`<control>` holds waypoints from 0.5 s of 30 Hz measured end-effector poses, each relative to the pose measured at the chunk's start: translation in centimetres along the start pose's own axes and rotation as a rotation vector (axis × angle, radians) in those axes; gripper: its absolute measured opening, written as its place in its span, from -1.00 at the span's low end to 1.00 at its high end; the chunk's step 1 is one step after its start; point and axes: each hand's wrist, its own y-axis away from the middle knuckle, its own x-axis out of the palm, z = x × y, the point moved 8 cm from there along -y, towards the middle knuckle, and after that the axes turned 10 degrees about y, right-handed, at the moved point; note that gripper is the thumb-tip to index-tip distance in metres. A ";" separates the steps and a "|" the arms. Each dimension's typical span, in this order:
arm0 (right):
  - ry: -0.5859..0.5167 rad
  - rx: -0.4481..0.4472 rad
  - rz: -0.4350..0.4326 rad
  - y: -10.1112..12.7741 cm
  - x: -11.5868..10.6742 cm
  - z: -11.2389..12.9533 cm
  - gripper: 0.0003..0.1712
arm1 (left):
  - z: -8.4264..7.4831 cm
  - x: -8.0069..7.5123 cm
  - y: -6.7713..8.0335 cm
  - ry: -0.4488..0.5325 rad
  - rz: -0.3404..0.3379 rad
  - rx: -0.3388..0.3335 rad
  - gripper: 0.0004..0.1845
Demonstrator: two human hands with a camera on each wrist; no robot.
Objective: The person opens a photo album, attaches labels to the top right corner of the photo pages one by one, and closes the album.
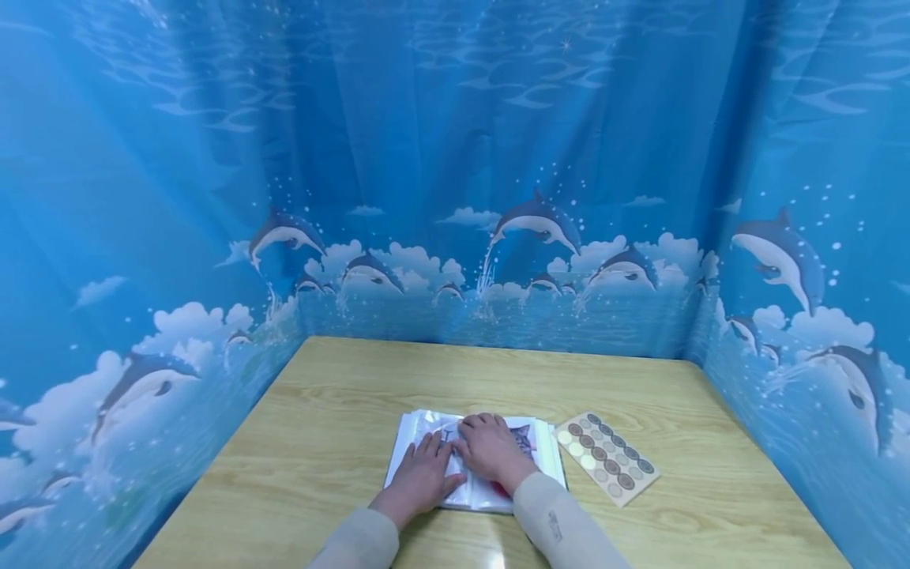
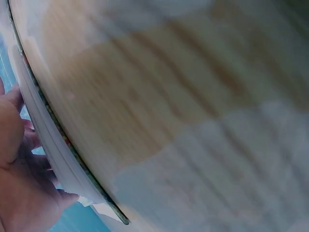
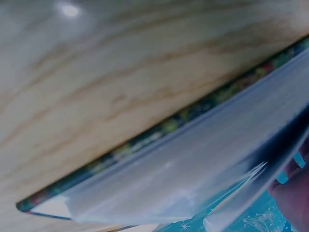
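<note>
A photo album [image 1: 551,468] with clear plastic pockets lies open on the table. My left hand [image 1: 421,478] rests on its left page with the fingers spread. Near the middle of the album, my right hand [image 1: 492,449] presses on the page and covers part of a cat picture [image 1: 524,439]. In the left wrist view, the left hand [image 2: 26,164] is above the stacked pages [image 2: 53,140]. The right wrist view has the album's thick pages [image 3: 193,164] and dark patterned cover edge [image 3: 178,118], with the right hand [image 3: 293,191] partly visible at the side.
A sheet of round brown and pale stickers [image 1: 607,458] lies slanted just right of the album. The wood-grain table [image 1: 341,411] reaches back to a blue curtain [image 1: 426,158] printed with dolphins, which also hangs along both sides.
</note>
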 end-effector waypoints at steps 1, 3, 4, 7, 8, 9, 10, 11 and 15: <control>0.000 0.002 0.002 0.0 -0.1 0.0 -0.43 | 0.0 0.0 0.0 0.003 0.000 -0.001 -0.25; -0.003 0.008 0.004 0.0 -0.3 0.1 -0.43 | 0.0 0.0 -0.1 0.010 -0.001 -0.001 -0.25; -0.003 0.011 0.007 0.0 -0.3 0.1 -0.43 | 0.1 0.0 -0.1 0.012 -0.002 -0.001 -0.25; 0.004 0.016 0.012 0.0 -0.5 0.1 -0.43 | 0.1 0.0 -0.1 0.017 -0.001 -0.004 -0.25; 0.005 0.017 0.012 0.0 -0.5 0.2 -0.43 | 0.1 0.0 -0.1 0.018 0.000 -0.005 -0.25; 0.009 0.017 0.010 -0.1 -0.5 0.2 -0.43 | 0.1 0.0 -0.1 0.018 0.001 -0.006 -0.25; 0.012 0.018 0.012 -0.1 -0.6 0.2 -0.43 | 0.1 -0.1 -0.1 0.019 0.002 -0.007 -0.25; 0.013 0.018 0.014 -0.1 -0.6 0.2 -0.43 | 0.1 0.0 -0.1 0.019 0.003 -0.008 -0.25; 0.011 0.023 0.022 -0.1 -0.5 0.2 -0.44 | 0.0 -0.1 -0.1 0.017 0.008 -0.008 -0.26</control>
